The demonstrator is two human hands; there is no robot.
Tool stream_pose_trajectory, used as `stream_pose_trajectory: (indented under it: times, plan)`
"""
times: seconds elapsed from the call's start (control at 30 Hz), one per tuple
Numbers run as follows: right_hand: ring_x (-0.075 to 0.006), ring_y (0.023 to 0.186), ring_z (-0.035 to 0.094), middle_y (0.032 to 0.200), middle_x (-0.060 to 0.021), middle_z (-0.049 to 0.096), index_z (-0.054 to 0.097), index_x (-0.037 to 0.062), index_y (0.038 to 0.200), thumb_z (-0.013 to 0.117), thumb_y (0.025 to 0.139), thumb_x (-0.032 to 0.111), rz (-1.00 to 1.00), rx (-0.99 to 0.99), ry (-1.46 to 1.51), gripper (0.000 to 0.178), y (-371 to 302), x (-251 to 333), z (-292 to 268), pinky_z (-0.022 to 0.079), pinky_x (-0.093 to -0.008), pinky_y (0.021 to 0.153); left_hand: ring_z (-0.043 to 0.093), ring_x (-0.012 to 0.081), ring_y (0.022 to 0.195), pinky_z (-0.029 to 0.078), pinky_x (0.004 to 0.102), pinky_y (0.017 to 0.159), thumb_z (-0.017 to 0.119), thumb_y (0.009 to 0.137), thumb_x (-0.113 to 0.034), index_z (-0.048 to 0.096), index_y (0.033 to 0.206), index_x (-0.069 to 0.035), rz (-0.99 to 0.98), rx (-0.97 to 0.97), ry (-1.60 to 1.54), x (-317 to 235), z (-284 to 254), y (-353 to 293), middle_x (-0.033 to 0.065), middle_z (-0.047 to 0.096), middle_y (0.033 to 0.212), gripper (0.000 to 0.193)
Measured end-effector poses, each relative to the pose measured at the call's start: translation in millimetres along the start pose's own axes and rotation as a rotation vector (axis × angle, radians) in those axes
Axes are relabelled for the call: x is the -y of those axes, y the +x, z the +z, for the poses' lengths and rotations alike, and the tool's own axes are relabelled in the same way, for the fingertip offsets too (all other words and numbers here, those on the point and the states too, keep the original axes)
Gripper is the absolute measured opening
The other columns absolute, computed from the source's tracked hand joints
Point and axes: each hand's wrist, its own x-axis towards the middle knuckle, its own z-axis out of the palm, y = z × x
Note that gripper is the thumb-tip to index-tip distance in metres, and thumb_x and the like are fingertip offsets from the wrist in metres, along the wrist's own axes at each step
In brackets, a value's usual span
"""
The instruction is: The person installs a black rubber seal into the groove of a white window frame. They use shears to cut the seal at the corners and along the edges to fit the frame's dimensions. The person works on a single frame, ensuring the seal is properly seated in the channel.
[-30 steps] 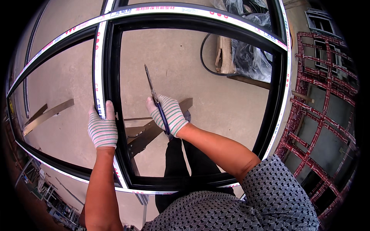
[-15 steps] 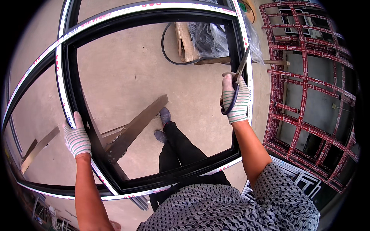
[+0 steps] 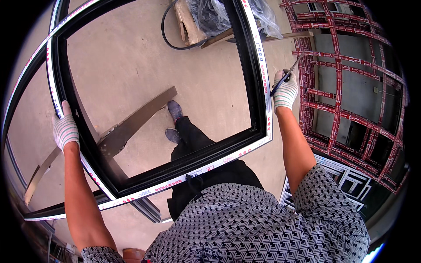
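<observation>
A large window frame (image 3: 259, 116) with black inner profiles and white printed protective film on its edges spreads in front of me. My left hand (image 3: 66, 128), in a striped knit glove, is closed around the frame's upright divider bar (image 3: 52, 83). In my gloved right hand (image 3: 286, 91) is a pair of scissors (image 3: 294, 66), its dark handles within my fingers and its blades pointing up and away. That hand is just outside the frame's right side, apart from it. Whether the blades are fully together is hard to make out.
Beneath the frame, a brown metal support (image 3: 142, 109) slants above the concrete floor, near my shoes. Plastic-wrapped material (image 3: 208, 19), wood (image 3: 187, 28) and a black hose lie beyond. At right stands a stack of red-wrapped frames (image 3: 337, 83), with white-wrapped frames (image 3: 346, 179) nearer.
My right hand with the scissors has moved from over the frame's right bar to outside it. The frame appears shifted up and left in view; my left hand stays on the divider bar.
</observation>
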Motion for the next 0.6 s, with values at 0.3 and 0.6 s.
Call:
stream_pose_trajectory:
  times: [0.3,0.6]
  plan:
    - [-0.0366,0.104,0.073,0.108,-0.0193,0.076,0.067,0.0077,0.127,0.063,0.097,0.033,0.086,-0.009,-0.088,0.039,-45.2,-19.7,-13.2,0.054,-0.0436,0.092,0.065,0.0439,0.119,0.048,0.0494,0.103,0.05,0.1,-0.067,0.056,0.141,0.003,-0.086,0.024,0.078,72.1,-4.4,-108.8,0.0286,0.069,0.126,0.081]
    - [-0.0298,0.107,0.072,0.116,-0.0144,0.076,0.066,0.0063,0.132,0.069,0.098,0.03,0.072,-0.001,0.048,0.042,-32.5,-68.7,0.1,0.053,-0.0382,0.096,0.067,0.0482,0.105,0.053,0.0526,0.093,0.06,0.1,-0.048,0.059,0.12,0.005,-0.064,0.031,0.005,96.3,-14.6,-179.2,0.0308,0.069,0.112,0.056]
